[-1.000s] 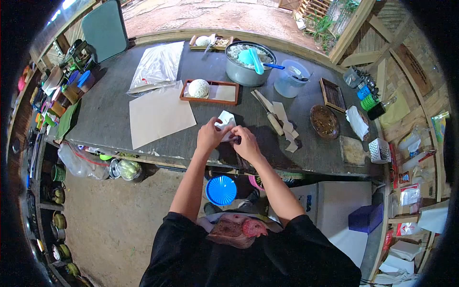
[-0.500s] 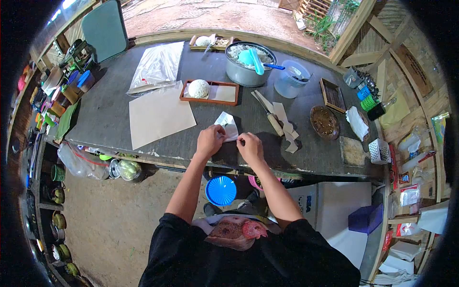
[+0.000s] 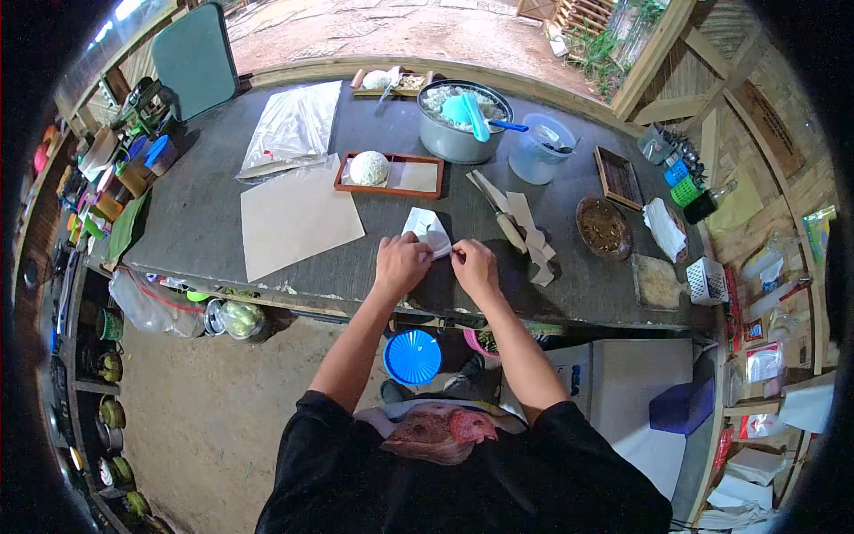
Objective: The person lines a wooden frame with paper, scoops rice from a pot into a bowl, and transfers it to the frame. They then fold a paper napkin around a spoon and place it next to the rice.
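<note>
A small white sheet of paper, partly folded, lies at the front of the dark table. My left hand is closed on its near left edge, fingers bent and pressed to it. At the near right edge, my right hand pinches the paper between thumb and finger. Whatever lies under the fingers is hidden. Just beyond stands a brown wooden tray with a white rice mound on its left side. A knife and brown paper strips lie to the right.
A large brown paper sheet and a plastic-wrapped stack lie on the left. Farther back stand a pot of rice and a clear tub. Toward the right are a round brown dish and a white basket.
The white paper's near part is folded over more. My left hand has shifted right and my right hand slightly right, both still at the paper's near edge.
</note>
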Tool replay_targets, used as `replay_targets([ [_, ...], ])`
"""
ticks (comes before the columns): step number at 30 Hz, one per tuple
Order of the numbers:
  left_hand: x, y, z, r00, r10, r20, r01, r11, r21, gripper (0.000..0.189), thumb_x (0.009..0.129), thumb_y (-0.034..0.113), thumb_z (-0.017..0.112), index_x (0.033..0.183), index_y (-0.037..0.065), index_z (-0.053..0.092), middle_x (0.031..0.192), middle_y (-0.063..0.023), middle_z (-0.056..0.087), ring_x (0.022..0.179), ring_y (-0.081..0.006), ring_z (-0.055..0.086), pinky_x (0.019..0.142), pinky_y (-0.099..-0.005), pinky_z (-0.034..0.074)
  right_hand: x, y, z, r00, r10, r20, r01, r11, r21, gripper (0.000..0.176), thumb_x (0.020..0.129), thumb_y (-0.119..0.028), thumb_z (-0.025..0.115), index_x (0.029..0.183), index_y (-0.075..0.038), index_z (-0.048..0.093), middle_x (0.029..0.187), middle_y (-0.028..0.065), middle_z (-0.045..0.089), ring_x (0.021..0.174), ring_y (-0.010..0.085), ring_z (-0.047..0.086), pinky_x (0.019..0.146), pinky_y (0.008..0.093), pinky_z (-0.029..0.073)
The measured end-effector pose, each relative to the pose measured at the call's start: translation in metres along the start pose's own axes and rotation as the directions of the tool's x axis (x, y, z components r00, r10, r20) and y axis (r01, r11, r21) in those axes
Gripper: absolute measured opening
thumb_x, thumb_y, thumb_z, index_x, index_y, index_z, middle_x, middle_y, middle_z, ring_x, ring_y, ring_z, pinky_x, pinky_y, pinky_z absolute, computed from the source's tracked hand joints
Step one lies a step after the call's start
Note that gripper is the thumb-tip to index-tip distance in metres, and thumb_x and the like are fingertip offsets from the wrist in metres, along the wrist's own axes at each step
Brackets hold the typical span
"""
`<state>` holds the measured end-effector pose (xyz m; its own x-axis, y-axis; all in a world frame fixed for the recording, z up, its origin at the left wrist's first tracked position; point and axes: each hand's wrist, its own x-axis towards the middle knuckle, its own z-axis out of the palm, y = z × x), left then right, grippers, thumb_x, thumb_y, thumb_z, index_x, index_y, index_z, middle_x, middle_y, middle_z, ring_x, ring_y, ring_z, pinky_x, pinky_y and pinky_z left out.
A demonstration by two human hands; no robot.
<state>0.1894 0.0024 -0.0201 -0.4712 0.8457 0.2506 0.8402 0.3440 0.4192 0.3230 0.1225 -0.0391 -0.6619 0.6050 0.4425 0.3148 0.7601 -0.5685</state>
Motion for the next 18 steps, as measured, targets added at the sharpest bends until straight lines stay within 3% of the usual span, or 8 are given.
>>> replay_targets([
  [2,-0.003,0.001,-0.007,0.978,0.201,-0.055,-0.190,0.968,0.162,0.013,0.076,0.030,0.069,0.083,0.020,0.075,0.092,-0.0033,0.061,0.092,-0.0230,0.057,0.081,-0.0381,0.040,-0.002,-0.002,-0.003,1.000,0.001,0.008,-0.001,1.000,-0.002,0.010,0.077,-0.007,0.068,0.084,-0.004,0.062,0.080,0.0135,0.063,0.078,0.0337,0.063,0.069,0.0435,0.050],
  [5,-0.002,0.003,-0.020,0.951,0.309,0.003,-0.303,0.931,0.204,0.013,0.074,0.030,0.070,0.081,0.020,0.075,0.096,-0.0025,0.059,0.099,-0.0216,0.052,0.084,-0.0377,0.038,-0.002,-0.010,-0.009,0.996,0.074,0.043,-0.076,0.997,0.034,0.010,0.078,-0.007,0.067,0.087,-0.003,0.063,0.083,0.0138,0.062,0.081,0.0341,0.062,0.071,0.0442,0.049],
  [7,0.004,0.000,-0.022,0.940,0.335,0.063,-0.340,0.905,0.257,0.014,0.074,0.030,0.069,0.080,0.019,0.075,0.097,-0.0026,0.060,0.101,-0.0213,0.051,0.084,-0.0381,0.037,-0.004,-0.008,-0.007,0.999,-0.037,0.005,0.037,0.998,-0.047,0.010,0.079,-0.005,0.065,0.088,-0.002,0.064,0.086,0.0144,0.060,0.084,0.0344,0.061,0.073,0.0443,0.049],
  [11,0.017,0.004,-0.035,0.920,0.292,0.259,-0.375,0.848,0.375,0.013,0.072,0.029,0.070,0.078,0.019,0.074,0.102,0.0000,0.059,0.102,-0.0203,0.050,0.087,-0.0399,0.036,-0.005,-0.005,-0.003,0.998,-0.028,0.060,0.032,0.997,-0.068,0.010,0.078,-0.003,0.062,0.088,-0.002,0.066,0.087,0.0147,0.059,0.086,0.0344,0.060,0.075,0.0440,0.049],
  [18,0.018,0.000,-0.021,0.889,0.383,0.249,-0.456,0.787,0.415,0.016,0.073,0.029,0.065,0.074,0.015,0.072,0.101,-0.0015,0.061,0.104,-0.0205,0.050,0.088,-0.0410,0.036,-0.002,-0.005,0.002,0.998,-0.022,0.053,0.030,0.987,-0.158,0.013,0.078,-0.003,0.064,0.087,-0.008,0.072,0.087,0.0097,0.059,0.087,0.0293,0.061,0.075,0.0401,0.050],
])
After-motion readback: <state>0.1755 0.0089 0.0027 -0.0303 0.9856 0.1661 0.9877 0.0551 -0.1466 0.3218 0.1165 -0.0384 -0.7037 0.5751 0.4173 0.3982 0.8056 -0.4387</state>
